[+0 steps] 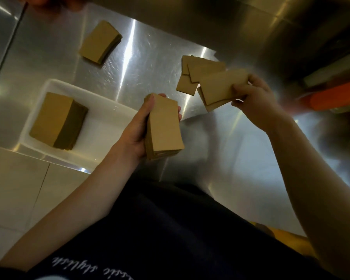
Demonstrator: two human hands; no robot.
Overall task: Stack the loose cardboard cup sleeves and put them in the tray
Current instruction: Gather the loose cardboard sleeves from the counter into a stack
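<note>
Both hands are occupied above the steel desk [150,47]. Curled fingers and thumb of the left hand [137,130] grip a squared stack of sleeves [164,126], held upright on its long side over the desk's near edge. Further right, the right hand [251,98] pinches a few fanned sleeves [220,87] by one end, lifted and tilted. Just beyond them a small heap of loose sleeves [194,75] lies overlapping on the desk toward its right side; how many there are is unclear. The white tray [55,83] sits at the near left edge and holds 1 tall stack [57,120]. Another stack [100,41] lies on the bare desk toward the far left corner, well apart from the tray.
</note>
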